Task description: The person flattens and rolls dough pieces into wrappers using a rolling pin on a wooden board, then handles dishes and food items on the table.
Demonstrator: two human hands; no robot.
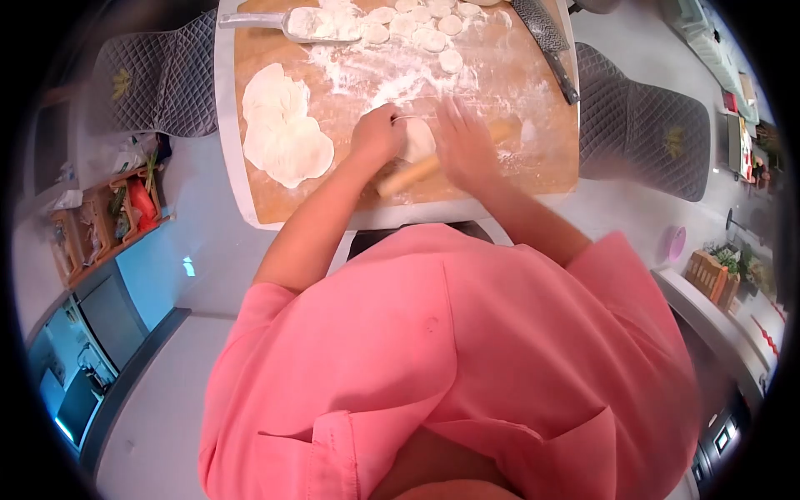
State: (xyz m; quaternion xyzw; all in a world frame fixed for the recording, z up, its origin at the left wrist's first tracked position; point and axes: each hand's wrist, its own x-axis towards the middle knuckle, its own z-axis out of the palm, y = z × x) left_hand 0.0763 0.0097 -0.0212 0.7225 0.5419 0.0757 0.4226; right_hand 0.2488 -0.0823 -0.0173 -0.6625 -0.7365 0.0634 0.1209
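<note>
On the floured wooden board (350, 92), my left hand (379, 135) is closed at the left edge of a thin round of dough (417, 140), pinching it. My right hand (462, 146) lies flat with its fingers stretched forward, palm down on a wooden rolling pin (408, 177). The pin runs at a slant under that hand, its lower left end near my left wrist. At the left, overlapping rolled wrappers (287, 133) rest on the board. Small dough discs (429, 39) lie in flour at the far side.
A metal scoop (312, 25) with flour sits at the far left of the board. A cleaver (550, 50) lies at the far right. Quilted chairs (171, 79) stand on both sides, and a wooden shelf (108, 217) is at the left.
</note>
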